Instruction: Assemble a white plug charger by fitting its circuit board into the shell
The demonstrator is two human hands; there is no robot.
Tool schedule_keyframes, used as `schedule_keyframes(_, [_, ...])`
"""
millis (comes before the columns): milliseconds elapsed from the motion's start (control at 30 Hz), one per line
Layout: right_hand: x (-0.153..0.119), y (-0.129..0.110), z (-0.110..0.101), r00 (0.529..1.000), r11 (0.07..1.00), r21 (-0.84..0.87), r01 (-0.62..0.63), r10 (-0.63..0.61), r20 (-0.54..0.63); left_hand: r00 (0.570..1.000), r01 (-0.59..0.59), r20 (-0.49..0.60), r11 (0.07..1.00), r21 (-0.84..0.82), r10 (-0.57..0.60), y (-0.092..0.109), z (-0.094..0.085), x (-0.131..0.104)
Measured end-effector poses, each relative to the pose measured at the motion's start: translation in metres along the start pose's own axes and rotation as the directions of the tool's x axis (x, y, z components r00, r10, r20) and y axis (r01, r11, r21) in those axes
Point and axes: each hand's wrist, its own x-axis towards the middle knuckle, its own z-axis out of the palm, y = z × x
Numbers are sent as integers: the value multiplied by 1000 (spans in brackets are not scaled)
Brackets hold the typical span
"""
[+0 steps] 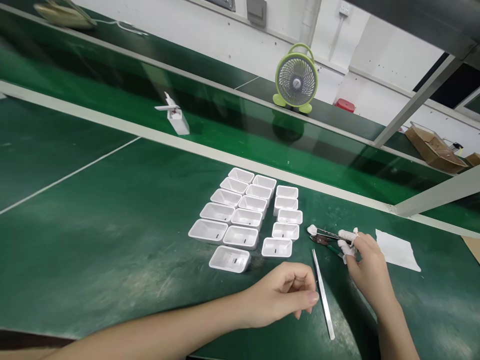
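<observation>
My right hand [367,260], with white wraps on its thumb and a fingertip, is closed on slim dark tweezers [332,234]. A small white lump [312,230] sits at their tip. Just under them lie pliers [320,240] with green handles, partly hidden by my fingers. My left hand [287,295] hovers low over the table, fingers loosely curled, and nothing shows in them. Beside it lie silvery-white tweezers [323,295]. Several small white plastic tubs [240,237] stand in rows beyond my left hand, some with a short dark mark inside.
The green table [112,215] is bordered by a pale rail [202,147]. White paper [397,251] lies right of my right hand. Beyond the rail stand a white box [179,122] and, on a higher ledge, a green fan [296,80]. A metal post [442,192] rises at right.
</observation>
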Motion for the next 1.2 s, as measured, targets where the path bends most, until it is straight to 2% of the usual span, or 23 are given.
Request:
schedule_keyframes(367, [0,-3,9,998,996,-69,59,-60,-14,1000,20,-10,1000,-3,-20,4,1,0])
schedule_keyframes(667, [1,-5,4,998,995,-75,67,-67,-4,1000,20,0,1000,-12,-20,6,0,-1])
schedule_keyframes(867, [-1,1,1,995,995,-60,79,-82,-61,1000,24,6,1000,-18,-24,3,-1,1])
schedule_keyframes(1200, [1,-8,9,991,988,-110,106,-115,-73,1000,17,18,1000,-21,-16,2,-1,-1])
